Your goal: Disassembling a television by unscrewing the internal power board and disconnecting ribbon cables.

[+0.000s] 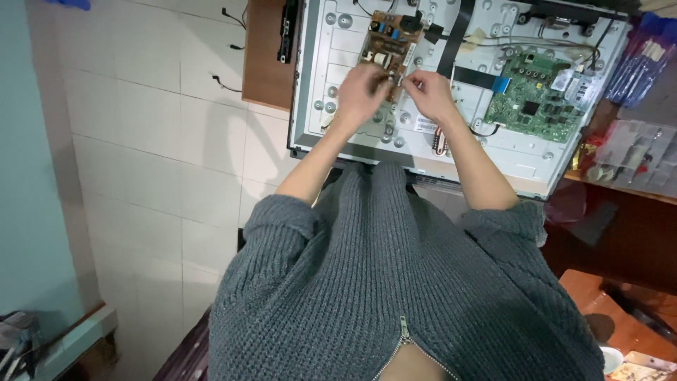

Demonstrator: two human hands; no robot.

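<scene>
Both busy: left hand (361, 88) & right hand (427, 92) pinch at brown circuit board (386, 42) edge on opened TV back (458, 134); pinched item too small to tell.

Open white tile floor (162, 141) across left of frame: free passage. Bare metal panel (321, 106) left of brown board (386, 44), reachable from lower left. Centre top blocked by left hand (361, 88) and right hand (429, 93) at that board. Upper right crowded: green board (534, 95), black ribbon (455, 35), thin wires. Far right closed off by shelf clutter (635, 148).
</scene>
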